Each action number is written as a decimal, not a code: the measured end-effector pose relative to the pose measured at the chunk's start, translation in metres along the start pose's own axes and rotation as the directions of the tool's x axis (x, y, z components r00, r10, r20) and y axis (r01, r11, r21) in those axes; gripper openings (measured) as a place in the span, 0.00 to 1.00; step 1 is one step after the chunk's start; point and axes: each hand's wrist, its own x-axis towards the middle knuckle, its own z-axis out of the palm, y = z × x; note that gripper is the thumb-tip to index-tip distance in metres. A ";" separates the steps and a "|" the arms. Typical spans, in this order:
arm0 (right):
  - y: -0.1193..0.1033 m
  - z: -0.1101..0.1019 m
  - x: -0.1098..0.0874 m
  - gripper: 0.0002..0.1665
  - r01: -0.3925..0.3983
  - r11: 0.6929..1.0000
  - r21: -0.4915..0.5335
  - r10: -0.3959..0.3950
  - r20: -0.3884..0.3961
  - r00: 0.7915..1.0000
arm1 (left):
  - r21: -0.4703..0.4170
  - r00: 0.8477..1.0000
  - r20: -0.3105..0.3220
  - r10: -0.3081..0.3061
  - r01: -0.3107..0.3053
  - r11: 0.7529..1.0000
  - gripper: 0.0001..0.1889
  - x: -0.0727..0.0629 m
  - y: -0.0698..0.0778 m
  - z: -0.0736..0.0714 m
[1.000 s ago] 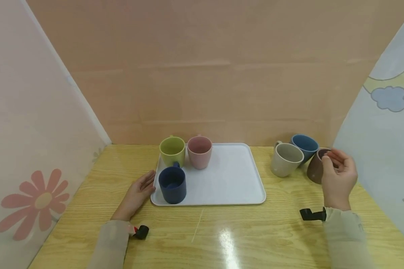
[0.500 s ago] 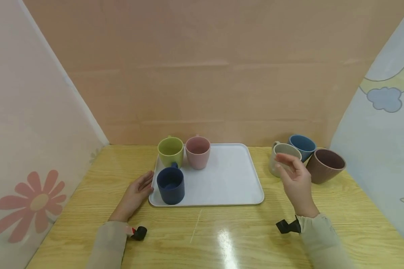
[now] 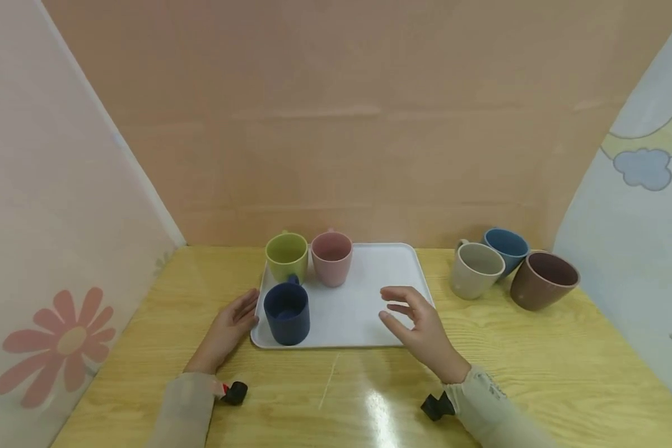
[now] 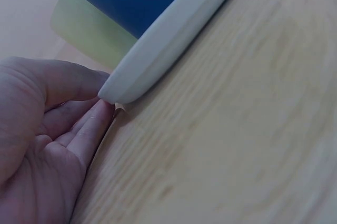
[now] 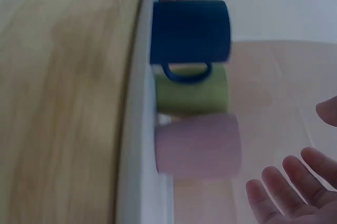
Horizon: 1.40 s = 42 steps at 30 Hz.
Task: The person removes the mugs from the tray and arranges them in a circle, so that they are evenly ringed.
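My left hand rests beside the white tray, its thumb and fingertips touching the rim near the front left corner. The left wrist view shows those fingers against the tray's edge. A dark blue mug stands at the tray's front left, with a green mug and a pink mug behind it. Over the tray's right part hovers my right hand, fingers spread and holding nothing. In the right wrist view its fingers are apart from the pink mug.
Right of the tray, a beige mug, a blue mug and a tilted brown mug stand close together on the wooden table. Panels rise at the back and both sides.
My right hand has moved left from the brown mug, past the beige mug, to over the tray, its fingers spreading wider. The left hand and the mugs stay where they were.
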 end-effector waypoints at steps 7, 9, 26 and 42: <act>-0.004 0.042 0.009 0.30 -0.117 0.992 -0.047 0.123 0.164 0.979 | 0.007 1.000 -0.008 -0.028 0.028 1.000 0.33 -0.001 0.000 0.002; -0.006 0.053 0.013 0.33 -0.155 0.987 -0.029 0.158 0.200 0.967 | 0.009 0.999 -0.011 -0.034 0.034 0.999 0.33 -0.001 0.001 0.002; -0.003 0.125 0.028 0.49 -0.399 0.910 0.111 0.356 0.282 0.891 | -0.002 1.000 -0.016 -0.023 0.023 1.000 0.33 -0.001 0.000 0.002; -0.003 0.149 0.040 0.50 -0.406 0.909 0.091 0.380 0.219 0.899 | 0.025 0.999 -0.013 -0.039 0.039 0.999 0.33 -0.001 0.006 0.001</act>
